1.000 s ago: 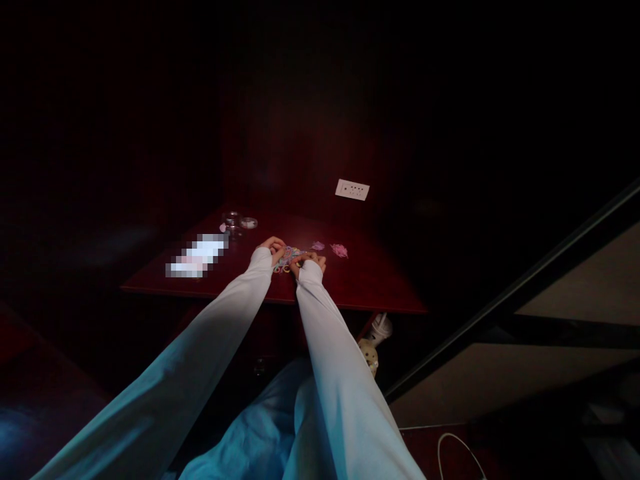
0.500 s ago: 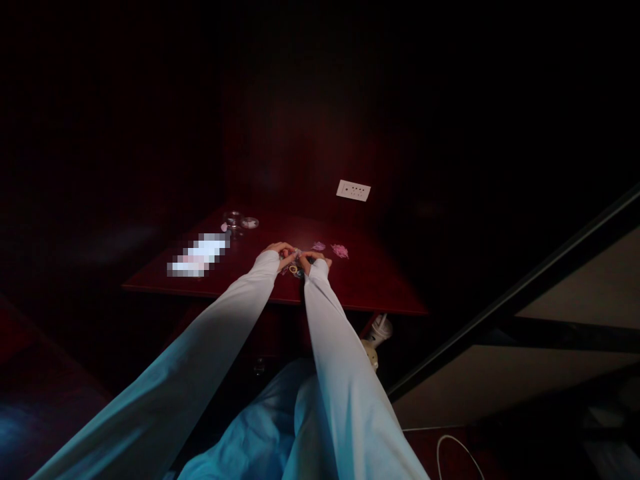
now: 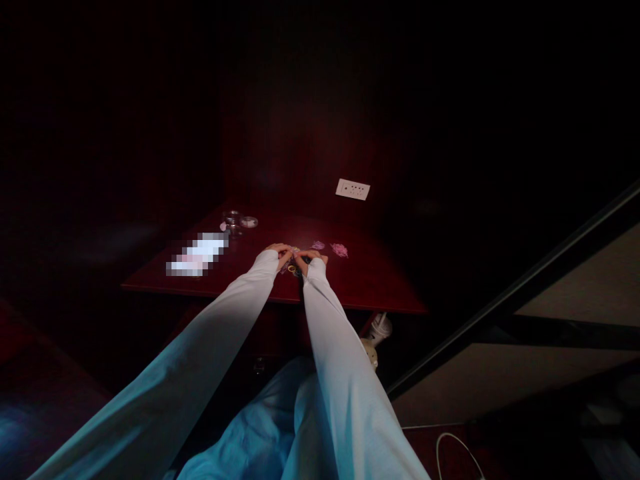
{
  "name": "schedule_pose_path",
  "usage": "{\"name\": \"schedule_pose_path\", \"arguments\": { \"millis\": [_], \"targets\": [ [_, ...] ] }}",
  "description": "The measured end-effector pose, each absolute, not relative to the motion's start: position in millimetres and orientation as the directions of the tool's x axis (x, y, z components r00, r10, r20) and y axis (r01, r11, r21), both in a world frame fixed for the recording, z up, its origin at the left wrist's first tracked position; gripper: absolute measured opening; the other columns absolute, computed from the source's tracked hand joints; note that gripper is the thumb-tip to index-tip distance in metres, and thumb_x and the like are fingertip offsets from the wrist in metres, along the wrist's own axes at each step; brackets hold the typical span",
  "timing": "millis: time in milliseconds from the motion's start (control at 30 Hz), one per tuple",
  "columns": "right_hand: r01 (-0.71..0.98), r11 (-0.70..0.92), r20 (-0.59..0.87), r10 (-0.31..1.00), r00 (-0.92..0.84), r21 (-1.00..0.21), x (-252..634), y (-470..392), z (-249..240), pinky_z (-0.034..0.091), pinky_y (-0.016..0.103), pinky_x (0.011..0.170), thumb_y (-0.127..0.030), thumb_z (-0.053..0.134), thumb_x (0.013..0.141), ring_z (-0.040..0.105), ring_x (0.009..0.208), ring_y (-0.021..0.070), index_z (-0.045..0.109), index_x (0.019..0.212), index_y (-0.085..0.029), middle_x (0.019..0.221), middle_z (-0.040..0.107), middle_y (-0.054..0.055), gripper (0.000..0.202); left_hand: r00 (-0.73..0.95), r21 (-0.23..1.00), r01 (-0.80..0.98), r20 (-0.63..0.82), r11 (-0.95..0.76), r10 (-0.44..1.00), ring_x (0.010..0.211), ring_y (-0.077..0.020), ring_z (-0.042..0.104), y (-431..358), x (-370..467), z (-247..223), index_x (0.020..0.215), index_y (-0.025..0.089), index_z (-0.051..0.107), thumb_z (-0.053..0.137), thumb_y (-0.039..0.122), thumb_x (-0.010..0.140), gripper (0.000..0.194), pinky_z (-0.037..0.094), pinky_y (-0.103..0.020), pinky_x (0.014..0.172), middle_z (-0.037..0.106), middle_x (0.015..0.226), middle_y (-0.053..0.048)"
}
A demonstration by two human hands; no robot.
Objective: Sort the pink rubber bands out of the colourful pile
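Over the dark red table, my left hand point(image 3: 280, 251) and my right hand point(image 3: 311, 257) meet with their fingertips pinched close together. What lies between the fingers is too small to make out. Beneath them, partly covered by the hands, is a pile of small mixed-colour loops point(image 3: 291, 269), which look like elastic hair bands; a yellowish ring stands out among them. A small purple heap point(image 3: 318, 245) of thin bands lies just beyond my right hand. To the right of it is a larger pink heap point(image 3: 339, 250) of similar bands.
A clear round jar point(image 3: 233, 225) and a round clear lid point(image 3: 249, 222) stand at the table's back left. Nearer lies a blurred-out bright rectangle point(image 3: 197, 255). The table's front edge point(image 3: 350, 308) is close to my sleeves. A white socket plate point(image 3: 353, 189) is on the back wall.
My fingertips have shifted slightly over the pile, and the right hand has moved a little left, closer to the left hand. The heaps, jar and lid stay in place.
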State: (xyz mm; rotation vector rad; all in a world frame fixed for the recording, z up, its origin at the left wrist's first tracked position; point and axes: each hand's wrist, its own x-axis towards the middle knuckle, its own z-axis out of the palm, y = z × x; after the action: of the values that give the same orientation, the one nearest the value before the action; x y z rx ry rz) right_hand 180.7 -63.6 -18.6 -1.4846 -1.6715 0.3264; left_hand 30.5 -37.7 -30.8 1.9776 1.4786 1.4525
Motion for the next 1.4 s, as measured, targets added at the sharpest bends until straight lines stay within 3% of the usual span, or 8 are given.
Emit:
{"name": "schedule_pose_path", "arguments": {
  "millis": [133, 300, 467, 667, 867, 1033, 1200, 1400],
  "targets": [
    [0.698, 0.243, 0.394, 0.917, 0.062, -0.674, 180.8, -65.3, -16.3, 0.043, 0.032, 0.099, -0.038, 0.072, 0.086, 0.059, 0.117, 0.0232, 0.083, 0.094, -0.026, 0.110, 0.077, 0.003, 0.018, -0.031, 0.768, 0.468, 0.509, -0.438, 0.860, 0.060, -0.0153, 0.053, -37.6, 27.4, -31.2, 0.072, 0.022, 0.075, 0.069, 0.034, 0.075, 0.014, 0.044, -0.026, 0.057, 0.067, 0.069, -0.002],
    [0.723, 0.256, 0.402, 0.915, 0.033, -0.642, 182.1, -65.7, -14.9, 0.042, 0.032, 0.099, -0.037, 0.070, 0.087, 0.062, 0.113, 0.0215, 0.083, 0.094, -0.026, 0.109, 0.077, 0.002, 0.018, -0.055, 0.844, 0.357, 0.447, -0.400, 0.893, 0.054, -0.0126, 0.049, -38.2, 26.7, -34.8, 0.080, 0.021, 0.077, 0.072, 0.041, 0.075, 0.021, 0.039, -0.022, 0.047, 0.063, 0.067, 0.000],
    [0.712, 0.265, 0.405, 0.914, 0.030, -0.651, 182.0, -65.7, -15.4, 0.044, 0.034, 0.101, -0.035, 0.071, 0.086, 0.062, 0.115, 0.0230, 0.083, 0.094, -0.027, 0.109, 0.078, 0.003, 0.017, -0.056, 0.845, 0.322, 0.466, -0.426, 0.883, 0.055, -0.0115, 0.051, -37.6, 27.7, -35.6, 0.077, 0.020, 0.075, 0.078, 0.042, 0.070, 0.023, 0.041, -0.022, 0.048, 0.066, 0.071, -0.001],
    [0.658, 0.273, 0.396, 0.917, 0.042, -0.702, 183.8, -62.9, -17.9, 0.044, 0.033, 0.100, -0.034, 0.069, 0.087, 0.060, 0.113, 0.0230, 0.082, 0.097, -0.026, 0.108, 0.078, 0.003, 0.018, -0.101, 0.902, 0.265, 0.376, -0.340, 0.921, 0.046, -0.0123, 0.043, -40.4, 25.1, -34.2, 0.080, 0.018, 0.076, 0.072, 0.049, 0.071, 0.033, 0.032, -0.023, 0.042, 0.050, 0.052, 0.002],
    [0.567, 0.186, 0.336, 0.926, 0.172, -0.802, 179.2, -60.2, -19.9, 0.044, 0.037, 0.100, -0.032, 0.068, 0.086, 0.057, 0.112, 0.0266, 0.081, 0.088, -0.025, 0.102, 0.077, 0.004, 0.016, -0.117, 0.909, 0.194, 0.394, -0.368, 0.912, 0.049, -0.0122, 0.047, -43.9, 27.3, -26.2, 0.071, 0.016, 0.070, 0.073, 0.060, 0.069, 0.044, 0.033, -0.023, 0.046, 0.057, 0.054, -0.001],
    [0.533, 0.225, 0.324, 0.941, 0.099, -0.816, 176.6, -62.6, -22.1, 0.040, 0.038, 0.105, -0.036, 0.070, 0.086, 0.056, 0.117, 0.0264, 0.082, 0.084, -0.029, 0.108, 0.078, 0.000, 0.014, -0.110, 0.906, 0.198, 0.399, -0.373, 0.910, 0.049, -0.0123, 0.048, -47.2, 27.7, -22.1, 0.069, 0.017, 0.068, 0.074, 0.069, 0.065, 0.052, 0.033, -0.022, 0.045, 0.059, 0.054, -0.001],
    [0.522, 0.282, 0.379, 0.921, 0.086, -0.805, 176.9, -61.3, -26.1, 0.039, 0.035, 0.103, -0.038, 0.071, 0.085, 0.058, 0.114, 0.0238, 0.082, 0.082, -0.027, 0.104, 0.078, 0.001, 0.015, -0.081, 0.923, 0.163, 0.366, -0.350, 0.927, 0.046, -0.0110, 0.047, -49.0, 25.0, -21.8, 0.071, 0.017, 0.069, 0.076, 0.069, 0.063, 0.054, 0.034, -0.020, 0.040, 0.059, 0.054, 0.000],
    [0.530, 0.243, 0.359, 0.925, 0.127, -0.813, 177.3, -61.2, -24.7, 0.040, 0.035, 0.102, -0.038, 0.068, 0.087, 0.057, 0.113, 0.0254, 0.082, 0.084, -0.026, 0.104, 0.078, 0.003, 0.020, -0.091, 0.917, 0.173, 0.379, -0.361, 0.921, 0.043, -0.0104, 0.045, -43.5, 25.1, -25.3, 0.069, 0.017, 0.069, 0.077, 0.067, 0.066, 0.051, 0.033, -0.020, 0.039, 0.055, 0.048, 0.002]
  ]
}}
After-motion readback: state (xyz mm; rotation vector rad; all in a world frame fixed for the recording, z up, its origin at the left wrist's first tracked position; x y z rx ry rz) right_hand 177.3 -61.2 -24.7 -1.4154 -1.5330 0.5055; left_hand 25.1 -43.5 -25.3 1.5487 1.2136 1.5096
